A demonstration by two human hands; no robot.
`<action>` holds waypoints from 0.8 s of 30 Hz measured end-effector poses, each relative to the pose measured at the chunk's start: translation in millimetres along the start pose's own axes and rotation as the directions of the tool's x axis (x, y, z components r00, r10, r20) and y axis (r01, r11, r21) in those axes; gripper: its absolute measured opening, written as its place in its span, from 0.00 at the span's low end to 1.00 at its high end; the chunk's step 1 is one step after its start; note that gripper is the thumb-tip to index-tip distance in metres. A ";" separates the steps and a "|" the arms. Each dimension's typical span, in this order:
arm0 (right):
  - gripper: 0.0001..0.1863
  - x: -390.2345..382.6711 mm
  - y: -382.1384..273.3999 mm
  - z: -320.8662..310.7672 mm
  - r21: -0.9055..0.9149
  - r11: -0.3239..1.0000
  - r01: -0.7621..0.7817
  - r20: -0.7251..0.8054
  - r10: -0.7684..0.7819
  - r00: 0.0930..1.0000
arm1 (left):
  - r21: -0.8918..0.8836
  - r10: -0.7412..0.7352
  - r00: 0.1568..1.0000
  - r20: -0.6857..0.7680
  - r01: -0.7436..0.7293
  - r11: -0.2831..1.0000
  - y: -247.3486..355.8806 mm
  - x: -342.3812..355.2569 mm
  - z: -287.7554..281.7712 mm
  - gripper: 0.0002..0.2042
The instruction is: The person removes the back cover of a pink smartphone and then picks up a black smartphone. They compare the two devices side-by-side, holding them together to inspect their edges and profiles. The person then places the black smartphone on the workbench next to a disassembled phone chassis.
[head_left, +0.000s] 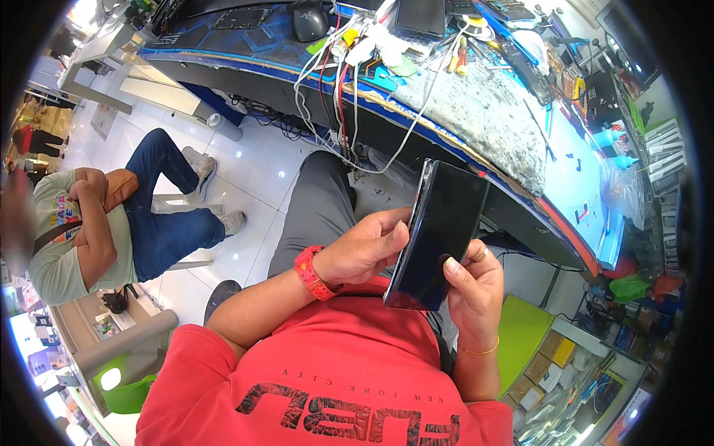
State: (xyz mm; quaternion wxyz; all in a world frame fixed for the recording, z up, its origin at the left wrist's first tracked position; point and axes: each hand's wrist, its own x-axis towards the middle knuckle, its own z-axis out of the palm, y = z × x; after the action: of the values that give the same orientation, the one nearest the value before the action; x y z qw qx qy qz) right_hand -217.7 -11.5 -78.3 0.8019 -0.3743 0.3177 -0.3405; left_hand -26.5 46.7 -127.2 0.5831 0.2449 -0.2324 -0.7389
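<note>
A dark smartphone (pixel 439 230) is held between my two hands over my lap, its black screen facing up and tilted. My left hand (pixel 372 245) grips its left long edge, the thumb along the side and the other fingers underneath. On the lower right edge, my right hand (pixel 476 286) has its thumb on the screen's border and its fingers curled behind. A thin gap or lighter line shows along the phone's left edge; whether the screen sits loose there I cannot tell. A red watch (pixel 315 273) is on my left wrist.
Ahead, a cluttered workbench (pixel 476 123) carries tools, white cables (pixel 428 97), a black mouse (pixel 310 21) and a light blue mat (pixel 573 186). Cables hang over its front edge. At left sits a person (pixel 89 223) with folded arms. A green seat (pixel 520 342) is at right.
</note>
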 end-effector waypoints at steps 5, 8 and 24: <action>0.07 1.4 0.7 -0.9 -0.002 1.000 0.002 0.005 -0.002 1.000 | 0.033 -0.006 1.000 -0.006 0.006 0.999 -2.9 -1.0 -4.8 0.40; 0.07 1.5 0.7 -1.4 -0.012 1.000 -0.006 0.001 0.006 1.000 | 0.011 0.000 1.000 -0.011 0.000 1.000 -1.7 -0.8 -2.0 0.40; 0.06 1.8 1.3 -1.8 -0.027 1.000 -0.010 0.004 0.010 1.000 | -0.015 0.008 0.999 0.050 -0.008 1.000 -2.3 -1.2 -4.5 0.41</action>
State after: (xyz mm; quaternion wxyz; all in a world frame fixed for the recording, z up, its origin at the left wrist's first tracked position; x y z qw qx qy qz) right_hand -217.7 -12.9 -80.7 0.7991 -0.3840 0.3226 -0.3315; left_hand -25.1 48.1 -132.0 0.5818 0.2209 -0.2424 -0.7443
